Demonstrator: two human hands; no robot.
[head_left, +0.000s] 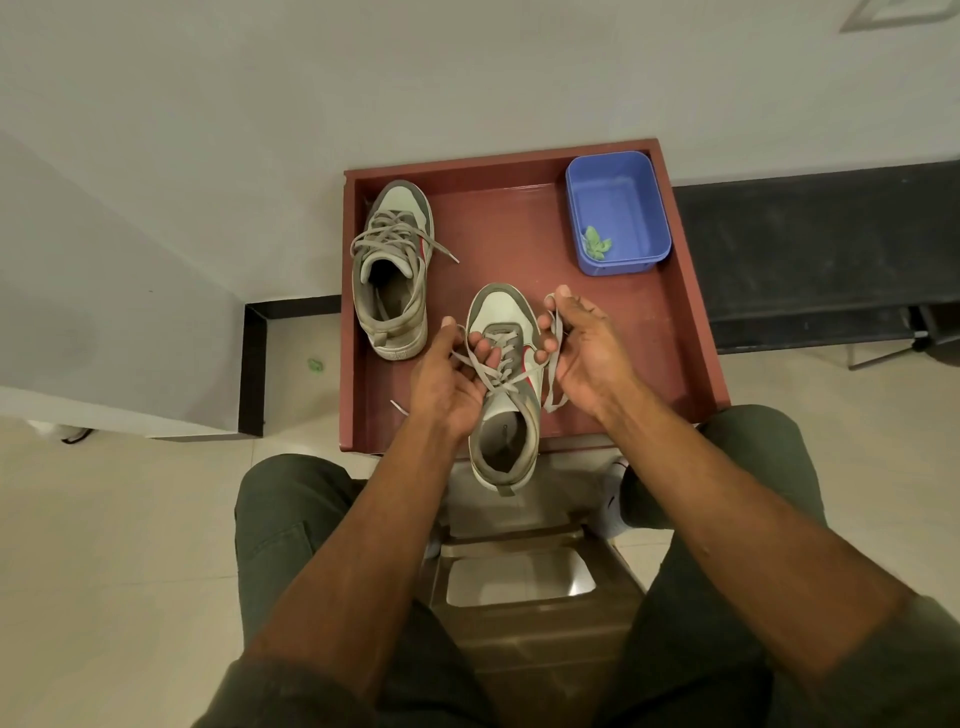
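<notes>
A grey and white sneaker (503, 415) with a red stripe stands on the near edge of the brown tray table (524, 228), toe pointing away. My left hand (451, 382) pinches the left end of its grey lace (470, 358) beside the eyelets. My right hand (582, 345) holds the right lace end looped around its fingers, lifted just right of the shoe. The matching second sneaker (390, 270) stands at the tray's left with its laces loose.
A blue plastic tub (623, 182) with a small green scrap (596, 243) inside sits at the tray's far right corner. My knees in dark trousers flank a metal stool below. A white wall lies behind, a dark bench to the right.
</notes>
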